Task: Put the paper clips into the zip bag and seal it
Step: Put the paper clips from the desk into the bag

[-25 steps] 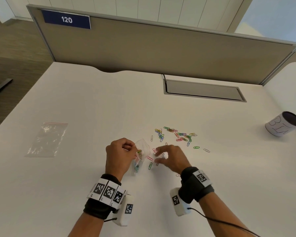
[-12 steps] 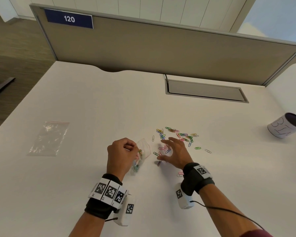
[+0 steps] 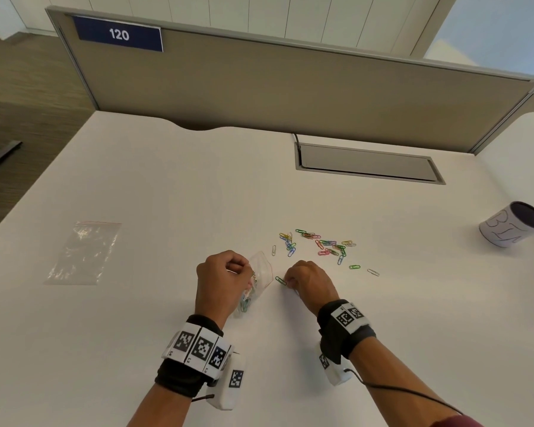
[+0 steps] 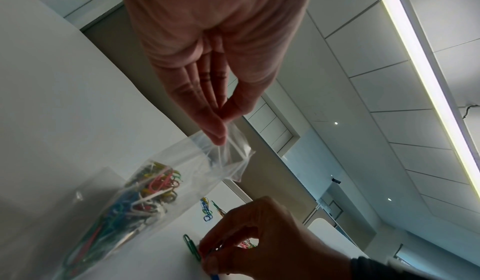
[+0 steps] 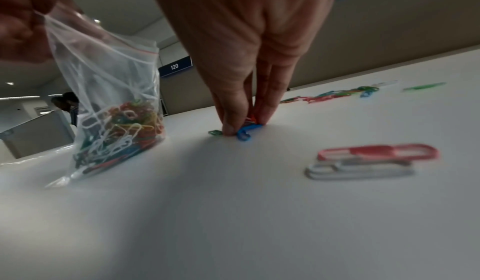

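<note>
Nearest my wrists on the tabletop [image 3: 136, 334], a red clip [image 5: 378, 151] and a white clip [image 5: 359, 170] lie side by side, loose, just behind my right hand [image 3: 310, 283]. That hand has its fingertips [image 5: 231, 127] pressed down and pinched together on a small bunch of clips [image 5: 246, 132], a blue one sticking out, with a green clip [image 3: 280, 280] touching beside them. My left hand [image 3: 222, 283] pinches the top edge of the zip bag [image 5: 111, 91], holding it upright with its bottom resting on the tabletop; a good mound of coloured clips sits in its lower half, and the mouth looks unsealed. Farther out, the main scatter of paper clips [image 3: 318, 243] waits, well apart from the bag.

My worry: the bunch is held only at the fingertips, so a clip could slide out on the lift. The bag hangs from one pinched side, so its mouth may sag shut as I bring clips over, spilling them. Far left lies a spare bag [image 3: 84, 252]; far right, a cup [image 3: 512, 224].
</note>
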Action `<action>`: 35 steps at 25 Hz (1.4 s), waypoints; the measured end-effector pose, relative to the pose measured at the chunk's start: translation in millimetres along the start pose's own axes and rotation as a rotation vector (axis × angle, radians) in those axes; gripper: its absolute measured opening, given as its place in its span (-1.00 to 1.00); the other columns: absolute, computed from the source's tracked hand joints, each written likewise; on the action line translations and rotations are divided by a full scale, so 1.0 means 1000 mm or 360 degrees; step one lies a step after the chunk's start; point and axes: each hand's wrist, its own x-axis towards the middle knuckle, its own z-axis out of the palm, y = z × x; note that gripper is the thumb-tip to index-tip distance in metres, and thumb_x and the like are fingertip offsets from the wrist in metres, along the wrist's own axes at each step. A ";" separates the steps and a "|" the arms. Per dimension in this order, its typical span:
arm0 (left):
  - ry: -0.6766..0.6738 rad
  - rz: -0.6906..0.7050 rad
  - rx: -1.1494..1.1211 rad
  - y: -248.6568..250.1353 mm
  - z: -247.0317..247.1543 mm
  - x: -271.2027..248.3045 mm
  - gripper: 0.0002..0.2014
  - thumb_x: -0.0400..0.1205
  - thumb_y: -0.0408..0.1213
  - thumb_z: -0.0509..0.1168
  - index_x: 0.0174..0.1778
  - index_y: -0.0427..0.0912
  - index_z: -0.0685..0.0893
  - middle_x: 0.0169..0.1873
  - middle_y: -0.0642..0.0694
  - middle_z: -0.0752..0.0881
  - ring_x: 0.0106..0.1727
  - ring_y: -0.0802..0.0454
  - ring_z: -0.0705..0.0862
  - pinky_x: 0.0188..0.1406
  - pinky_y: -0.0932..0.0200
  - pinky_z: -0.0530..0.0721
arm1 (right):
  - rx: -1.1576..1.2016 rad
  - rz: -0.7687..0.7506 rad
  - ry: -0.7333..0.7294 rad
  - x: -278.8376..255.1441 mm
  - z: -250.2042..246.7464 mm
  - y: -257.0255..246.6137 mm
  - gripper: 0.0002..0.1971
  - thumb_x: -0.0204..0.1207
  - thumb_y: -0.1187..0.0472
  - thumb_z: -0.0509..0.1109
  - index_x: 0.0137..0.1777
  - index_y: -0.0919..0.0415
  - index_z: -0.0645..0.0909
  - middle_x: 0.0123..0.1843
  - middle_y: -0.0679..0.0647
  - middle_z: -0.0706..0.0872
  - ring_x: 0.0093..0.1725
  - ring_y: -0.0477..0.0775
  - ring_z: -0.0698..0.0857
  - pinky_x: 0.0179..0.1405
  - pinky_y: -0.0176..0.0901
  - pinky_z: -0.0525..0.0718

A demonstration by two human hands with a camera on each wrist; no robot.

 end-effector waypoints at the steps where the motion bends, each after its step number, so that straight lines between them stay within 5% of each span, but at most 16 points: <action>1: -0.0003 -0.0001 0.0002 0.000 0.001 0.000 -0.97 0.47 -0.45 0.44 -0.27 -0.27 0.77 -0.46 -0.13 0.80 -0.50 -0.01 0.80 -0.31 -0.04 0.85 | -0.0064 0.0001 0.0001 0.002 -0.001 -0.003 -0.84 0.51 0.40 0.29 -0.08 0.28 0.72 -0.04 0.21 0.73 -0.01 0.25 0.67 -0.14 -0.01 0.66; 6: -0.0024 -0.0043 0.0005 0.000 0.001 0.001 -0.96 0.47 -0.45 0.44 -0.27 -0.26 0.76 -0.49 -0.08 0.79 -0.54 0.06 0.79 -0.31 0.01 0.85 | -0.0198 -0.0035 -0.0051 0.000 0.001 -0.014 -0.83 0.52 0.47 0.22 -0.08 0.34 0.65 -0.08 0.26 0.70 -0.10 0.30 0.68 -0.27 -0.10 0.47; 13: -0.0089 -0.0101 0.0114 -0.004 0.002 0.005 -0.91 0.44 -0.41 0.46 -0.16 -0.25 0.81 -0.31 -0.16 0.83 -0.34 -0.07 0.82 -0.16 -0.01 0.84 | 0.0797 0.0427 0.0221 -0.003 -0.025 -0.004 -0.88 0.37 0.45 0.46 -0.17 0.27 0.78 -0.23 0.11 0.81 -0.25 0.00 0.72 -0.19 -0.35 0.62; 17: -0.0136 -0.0133 0.0196 -0.004 0.003 0.006 -0.83 0.46 -0.39 0.45 -0.05 -0.28 0.82 -0.21 -0.17 0.86 -0.24 -0.05 0.82 -0.10 0.14 0.78 | 0.1493 0.0277 0.0064 -0.010 -0.059 -0.029 -0.91 0.34 0.42 0.56 -0.17 0.33 0.77 -0.24 0.20 0.82 -0.29 0.01 0.79 -0.15 -0.23 0.77; 20: -0.0162 -0.0145 0.0197 -0.001 0.006 0.005 -0.82 0.48 -0.38 0.45 -0.02 -0.28 0.81 -0.18 -0.19 0.86 -0.21 -0.06 0.83 -0.07 0.08 0.81 | 0.1196 0.0140 -0.0250 -0.004 -0.067 -0.048 -0.93 0.36 0.39 0.53 -0.16 0.31 0.77 -0.18 0.24 0.84 -0.25 0.07 0.82 -0.05 -0.12 0.83; 28: -0.0145 -0.0148 0.0140 0.002 0.008 0.004 -0.91 0.52 -0.37 0.41 -0.10 -0.26 0.79 -0.34 -0.17 0.83 -0.36 -0.05 0.82 -0.14 -0.05 0.85 | 0.0989 0.0073 -0.0201 0.000 -0.057 -0.057 -0.78 0.57 0.30 0.30 0.12 0.16 0.73 0.10 0.11 0.81 0.10 0.09 0.77 0.16 -0.02 0.75; 31: -0.0160 -0.0137 0.0139 0.003 0.009 0.003 -0.92 0.51 -0.39 0.41 -0.12 -0.27 0.78 -0.38 -0.16 0.82 -0.41 -0.02 0.82 -0.16 -0.04 0.85 | 0.0865 0.0188 0.0121 -0.016 -0.060 -0.028 -0.84 0.50 0.35 0.39 0.03 0.22 0.73 -0.01 0.04 0.81 -0.01 0.01 0.75 -0.03 -0.43 0.65; 35: -0.0207 -0.0102 0.0177 0.001 0.013 0.004 -0.91 0.49 -0.38 0.42 -0.12 -0.26 0.78 -0.34 -0.18 0.84 -0.37 -0.03 0.82 -0.17 -0.04 0.85 | 0.0257 0.0583 -0.0122 -0.052 -0.047 0.038 -0.52 0.27 0.15 0.65 0.13 0.26 0.58 0.06 0.13 0.63 0.02 0.13 0.59 -0.09 -0.23 0.46</action>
